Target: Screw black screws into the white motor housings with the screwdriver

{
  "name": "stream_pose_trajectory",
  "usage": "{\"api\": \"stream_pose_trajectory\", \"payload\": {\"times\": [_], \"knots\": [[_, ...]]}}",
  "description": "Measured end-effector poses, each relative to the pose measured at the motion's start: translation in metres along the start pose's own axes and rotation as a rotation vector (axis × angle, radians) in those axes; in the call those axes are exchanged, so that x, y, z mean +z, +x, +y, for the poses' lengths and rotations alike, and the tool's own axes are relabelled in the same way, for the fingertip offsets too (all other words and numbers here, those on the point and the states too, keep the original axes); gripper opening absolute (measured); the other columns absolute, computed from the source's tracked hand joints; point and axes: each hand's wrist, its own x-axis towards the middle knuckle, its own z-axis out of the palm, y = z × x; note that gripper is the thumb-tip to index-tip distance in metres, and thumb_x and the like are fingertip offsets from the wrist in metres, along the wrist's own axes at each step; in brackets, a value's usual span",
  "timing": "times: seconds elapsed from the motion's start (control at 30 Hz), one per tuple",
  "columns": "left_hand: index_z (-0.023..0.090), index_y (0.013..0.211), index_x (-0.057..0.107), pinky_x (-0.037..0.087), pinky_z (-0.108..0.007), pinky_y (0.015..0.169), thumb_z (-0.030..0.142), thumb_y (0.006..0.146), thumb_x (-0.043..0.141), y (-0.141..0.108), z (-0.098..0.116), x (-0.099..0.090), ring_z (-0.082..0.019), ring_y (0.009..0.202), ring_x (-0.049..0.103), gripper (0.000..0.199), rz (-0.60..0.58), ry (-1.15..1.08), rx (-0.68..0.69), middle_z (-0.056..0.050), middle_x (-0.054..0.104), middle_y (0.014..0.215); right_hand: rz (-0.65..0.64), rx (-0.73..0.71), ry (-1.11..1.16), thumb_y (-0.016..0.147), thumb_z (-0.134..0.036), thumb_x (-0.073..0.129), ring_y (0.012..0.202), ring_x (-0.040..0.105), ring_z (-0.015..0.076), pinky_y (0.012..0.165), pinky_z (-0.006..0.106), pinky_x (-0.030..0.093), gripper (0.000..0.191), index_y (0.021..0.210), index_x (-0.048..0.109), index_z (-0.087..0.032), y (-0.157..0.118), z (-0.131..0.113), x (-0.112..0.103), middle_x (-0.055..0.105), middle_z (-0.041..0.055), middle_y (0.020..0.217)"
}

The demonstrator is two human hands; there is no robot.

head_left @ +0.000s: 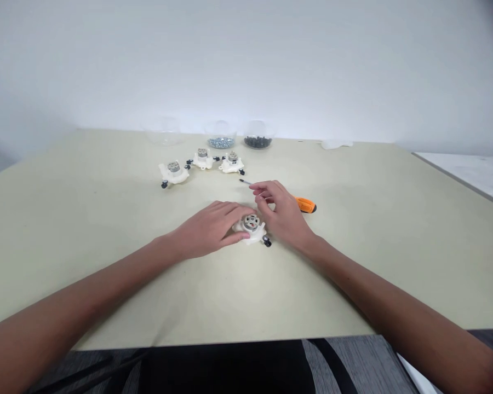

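My left hand (213,227) is closed around the left side of a white plastic housing with a round silver motor (251,222) on top. Its thumb presses the near edge, and its fingers reach behind. A small black rubber mount (267,241) sticks out at the housing's right. My right hand (281,210) hovers close at the right of the motor, fingers bent and drawn together near the thumb; whatever may be between the tips is hidden or too small to name. Behind it lies a screwdriver with an orange handle (306,205), its shaft partly covered by that hand.
Three similar motor housings stand farther back: one at the left (175,172), one in the middle (202,158) and one at the right (232,162). Clear bowls hold silver screws (221,143) and black rubber parts (258,142). Another clear bowl (164,134) stands left.
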Motion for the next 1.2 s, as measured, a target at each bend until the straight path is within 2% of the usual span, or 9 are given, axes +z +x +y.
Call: {"api": "stream_pose_trajectory", "payload": {"times": [0.13, 0.23, 0.3, 0.4, 0.57, 0.8, 0.9, 1.07, 1.2], "knots": [[0.019, 0.109, 0.051, 0.040, -0.042, 0.096, 0.046, 0.092, 0.050, 0.000, -0.003, 0.002, -0.024, 0.107, 0.055, 0.032, 0.089, 0.052, -0.077, -0.008, 0.060, 0.115, -0.037, -0.027, -0.040, 0.092, -0.028, 0.045, 0.087, 0.059, 0.0143, 0.078, 0.029, 0.048, 0.018, 0.102, 0.059, -0.022, 0.002, -0.001, -0.007, 0.059, 0.0059, 0.104], [0.020, 0.125, 0.042, 0.036, -0.043, 0.103, 0.045, 0.088, 0.055, 0.000, -0.004, 0.000, -0.027, 0.122, 0.047, 0.046, 0.151, -0.010, -0.090, -0.011, 0.049, 0.134, -0.241, 0.005, -0.034, 0.092, -0.036, 0.046, 0.077, 0.059, 0.0140, 0.071, 0.030, 0.048, 0.019, 0.093, 0.059, -0.022, 0.002, 0.001, -0.014, 0.062, 0.0033, 0.091], [0.023, 0.134, 0.035, 0.035, -0.041, 0.105, 0.046, 0.090, 0.054, 0.002, -0.003, -0.001, -0.026, 0.126, 0.044, 0.053, 0.110, -0.100, -0.087, -0.009, 0.044, 0.140, -0.363, 0.066, 0.036, 0.092, -0.040, 0.046, 0.075, 0.060, 0.0142, 0.069, 0.030, 0.047, 0.021, 0.096, 0.058, -0.023, 0.003, 0.003, -0.017, 0.064, 0.0015, 0.087], [0.026, 0.129, 0.040, 0.041, -0.038, 0.097, 0.045, 0.093, 0.049, 0.004, 0.000, -0.002, -0.023, 0.113, 0.053, 0.042, 0.052, -0.170, -0.142, -0.005, 0.054, 0.127, -0.443, 0.105, 0.121, 0.093, -0.039, 0.046, 0.085, 0.062, 0.0153, 0.077, 0.032, 0.048, 0.023, 0.105, 0.059, -0.025, 0.003, 0.004, -0.019, 0.066, 0.0014, 0.097], [0.021, 0.109, 0.052, 0.043, -0.040, 0.089, 0.043, 0.089, 0.052, 0.003, -0.002, -0.005, -0.023, 0.097, 0.055, 0.029, 0.115, -0.075, -0.269, -0.006, 0.055, 0.110, -0.442, 0.027, 0.104, 0.092, -0.040, 0.049, 0.102, 0.060, 0.0159, 0.088, 0.033, 0.048, 0.036, 0.127, 0.054, -0.031, 0.002, 0.003, -0.018, 0.060, 0.0027, 0.121], [0.019, 0.086, 0.057, 0.041, -0.033, 0.080, 0.040, 0.088, 0.053, 0.003, -0.010, 0.002, -0.018, 0.090, 0.052, 0.022, 0.205, -0.208, -0.399, -0.003, 0.053, 0.093, -0.508, 0.017, -0.071, 0.087, -0.049, 0.054, 0.079, 0.057, 0.0140, 0.071, 0.029, 0.045, 0.030, 0.096, 0.065, -0.023, 0.000, 0.004, -0.021, 0.062, 0.0036, 0.093], [0.019, 0.083, 0.055, 0.038, -0.028, 0.068, 0.035, 0.088, 0.052, 0.004, -0.008, 0.006, -0.014, 0.075, 0.050, 0.017, 0.257, -0.335, -0.444, 0.001, 0.057, 0.083, -0.495, 0.051, 0.005, 0.084, -0.046, 0.058, 0.075, 0.055, 0.0128, 0.068, 0.029, 0.045, 0.028, 0.092, 0.065, -0.021, 0.001, 0.004, -0.019, 0.062, 0.0032, 0.091], [0.019, 0.079, 0.054, 0.028, -0.026, 0.055, 0.033, 0.087, 0.052, 0.005, -0.005, 0.007, -0.010, 0.060, 0.039, 0.016, 0.313, -0.529, -0.577, 0.005, 0.047, 0.066, -0.393, 0.178, 0.219, 0.082, -0.042, 0.061, 0.078, 0.056, 0.0133, 0.072, 0.029, 0.045, 0.024, 0.090, 0.066, -0.020, 0.000, -0.002, -0.014, 0.063, 0.0025, 0.086], [0.018, 0.078, 0.055, 0.029, -0.024, 0.053, 0.033, 0.087, 0.051, 0.005, -0.002, 0.006, -0.010, 0.060, 0.041, 0.017, 0.302, -0.685, -0.617, 0.004, 0.053, 0.069, -0.393, 0.313, 0.425, 0.081, -0.036, 0.063, 0.072, 0.058, 0.0121, 0.073, 0.029, 0.046, 0.021, 0.090, 0.065, -0.017, -0.001, -0.009, -0.010, 0.065, 0.0026, 0.077]]}}
